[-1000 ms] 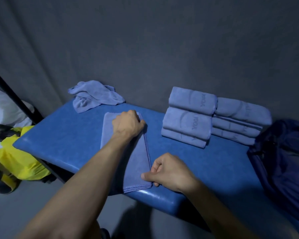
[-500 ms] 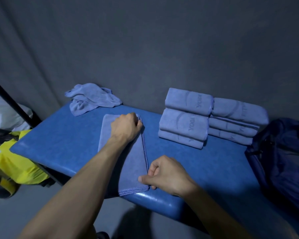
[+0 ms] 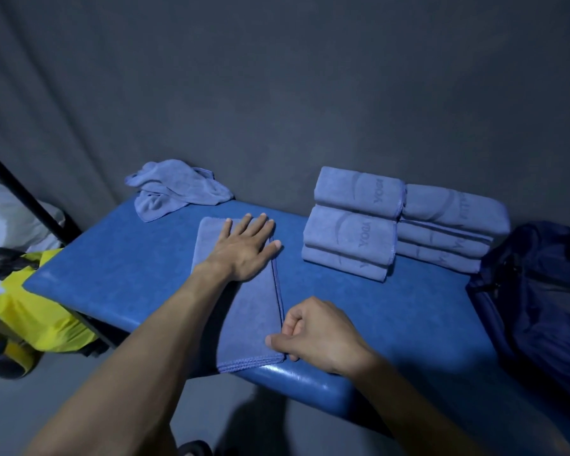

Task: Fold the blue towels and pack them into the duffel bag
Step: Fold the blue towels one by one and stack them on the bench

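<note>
A blue towel (image 3: 254, 311), folded into a long strip, lies on the blue padded table (image 3: 119, 271). My left hand (image 3: 244, 248) lies flat on the strip's far end, fingers spread and straight. My right hand (image 3: 316, 334) has its fingers curled and pinches the strip's near right corner. Two stacks of folded blue towels (image 3: 352, 225) stand side by side at the back right. A crumpled blue towel (image 3: 175, 189) lies at the back left. The dark blue duffel bag (image 3: 540, 301) sits at the table's right end.
A grey curtain hangs right behind the table. To the left, below the table edge, are a yellow bag (image 3: 37, 317), a black pole (image 3: 27, 195) and white bedding. The floor in front is grey.
My left hand has opened from a fist to a flat, spread palm on the towel's far end. My right hand has stayed at the near corner.
</note>
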`<state>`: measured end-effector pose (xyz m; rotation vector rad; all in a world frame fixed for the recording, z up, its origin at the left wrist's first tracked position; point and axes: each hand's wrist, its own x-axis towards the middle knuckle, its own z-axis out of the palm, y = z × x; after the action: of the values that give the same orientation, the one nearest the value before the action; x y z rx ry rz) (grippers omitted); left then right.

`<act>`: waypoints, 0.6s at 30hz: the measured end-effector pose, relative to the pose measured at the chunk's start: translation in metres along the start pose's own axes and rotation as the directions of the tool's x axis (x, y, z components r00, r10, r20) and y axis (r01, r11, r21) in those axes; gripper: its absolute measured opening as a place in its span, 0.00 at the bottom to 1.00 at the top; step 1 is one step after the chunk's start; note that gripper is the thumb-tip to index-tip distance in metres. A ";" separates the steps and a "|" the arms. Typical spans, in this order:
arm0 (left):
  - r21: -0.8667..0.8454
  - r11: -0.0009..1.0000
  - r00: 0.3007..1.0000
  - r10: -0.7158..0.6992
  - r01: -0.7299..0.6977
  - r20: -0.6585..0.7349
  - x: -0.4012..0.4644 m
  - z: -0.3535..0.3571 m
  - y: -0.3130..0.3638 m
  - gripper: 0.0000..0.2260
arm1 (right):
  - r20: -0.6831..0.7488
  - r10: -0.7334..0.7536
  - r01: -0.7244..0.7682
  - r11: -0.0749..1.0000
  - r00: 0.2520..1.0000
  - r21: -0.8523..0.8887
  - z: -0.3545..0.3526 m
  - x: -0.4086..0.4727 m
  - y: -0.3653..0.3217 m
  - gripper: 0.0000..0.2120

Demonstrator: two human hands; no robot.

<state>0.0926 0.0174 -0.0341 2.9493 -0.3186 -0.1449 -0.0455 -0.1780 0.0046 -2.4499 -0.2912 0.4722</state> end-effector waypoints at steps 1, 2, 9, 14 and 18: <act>0.004 1.000 1.000 -0.002 0.002 0.012 -0.001 -0.001 0.000 0.30 | 0.007 -0.001 0.001 1.000 1.000 -0.002 -0.001 -0.001 -0.001 0.16; 0.001 1.000 1.000 0.008 -0.008 -0.002 -0.003 -0.001 0.001 0.30 | 0.017 -0.002 0.002 1.000 1.000 -0.008 -0.002 -0.001 -0.001 0.16; -0.150 0.971 0.980 0.170 -0.185 -0.103 -0.030 -0.018 -0.004 0.30 | -0.232 -0.384 0.300 0.897 0.894 -0.326 0.002 0.001 0.000 0.11; -0.123 0.951 0.936 0.248 -0.285 -0.250 -0.070 -0.042 -0.025 0.22 | 0.041 -0.593 0.531 0.686 0.804 -0.497 0.024 0.004 0.003 0.31; -0.177 0.954 0.939 0.182 -0.240 -0.292 -0.118 -0.049 -0.041 0.10 | 0.145 -0.503 0.494 0.682 0.852 -0.538 0.044 0.000 0.014 0.35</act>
<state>-0.0084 0.0907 0.0153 2.6567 -0.5409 0.2404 -0.0620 -0.1653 -0.0366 -2.7555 -1.2176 0.1233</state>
